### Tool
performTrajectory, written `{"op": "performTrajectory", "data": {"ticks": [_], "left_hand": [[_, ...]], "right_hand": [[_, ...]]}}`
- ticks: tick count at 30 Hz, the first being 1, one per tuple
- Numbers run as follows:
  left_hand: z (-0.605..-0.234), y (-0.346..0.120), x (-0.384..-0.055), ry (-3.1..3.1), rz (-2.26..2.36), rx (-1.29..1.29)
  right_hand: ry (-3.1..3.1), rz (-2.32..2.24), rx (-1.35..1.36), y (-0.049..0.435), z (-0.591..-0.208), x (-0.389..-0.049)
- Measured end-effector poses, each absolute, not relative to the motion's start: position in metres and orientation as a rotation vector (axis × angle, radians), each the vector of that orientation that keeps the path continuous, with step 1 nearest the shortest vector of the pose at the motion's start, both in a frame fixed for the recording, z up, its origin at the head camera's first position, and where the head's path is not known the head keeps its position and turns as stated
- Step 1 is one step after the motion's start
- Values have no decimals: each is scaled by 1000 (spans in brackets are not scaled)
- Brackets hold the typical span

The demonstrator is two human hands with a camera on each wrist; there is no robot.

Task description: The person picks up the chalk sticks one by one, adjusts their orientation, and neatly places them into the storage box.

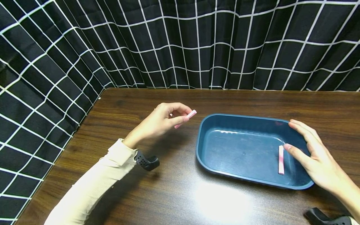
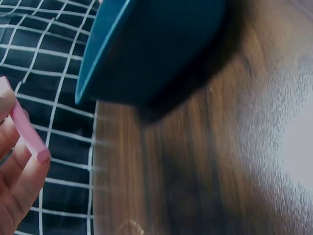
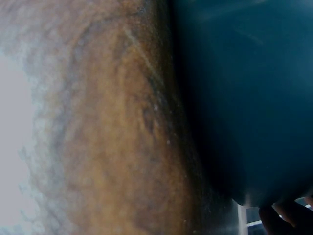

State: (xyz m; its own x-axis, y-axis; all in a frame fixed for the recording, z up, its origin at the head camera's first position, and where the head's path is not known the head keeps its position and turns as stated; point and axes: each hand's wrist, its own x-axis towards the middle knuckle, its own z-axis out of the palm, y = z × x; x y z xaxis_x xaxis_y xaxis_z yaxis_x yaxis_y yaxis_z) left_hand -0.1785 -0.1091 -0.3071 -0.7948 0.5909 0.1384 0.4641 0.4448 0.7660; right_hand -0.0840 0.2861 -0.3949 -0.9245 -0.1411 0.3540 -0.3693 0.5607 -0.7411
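Observation:
My left hand (image 1: 168,117) is raised above the table, left of a blue plastic bin (image 1: 239,178). Between thumb and fingertips it pinches a pink chalk stick (image 1: 192,114), whose round end points out in the left wrist view (image 2: 30,129). A second pink-and-white stick (image 1: 281,160) lies on the bin's floor near its right end. Over the right end of the bin is my right hand (image 1: 317,156), fingers extended at the back right corner of the rim. Its thumb reaches inside, close to the upper end of the lying stick; contact there is unclear.
The bin stands on a brown wood-grain table (image 1: 174,187) with a bright glare patch in front. A black curtain with white grid lines (image 1: 197,47) hangs behind the table and along its left side. Black wrist straps (image 1: 147,161) sit on both wrists.

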Motion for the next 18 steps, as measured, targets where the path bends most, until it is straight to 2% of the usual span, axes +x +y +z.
{"op": "performTrajectory", "data": {"ticks": [18], "left_hand": [[-305,-76,-172,2397,1420,967]], "right_hand": [[-2529,1292,431,286,-396,-84]]}}
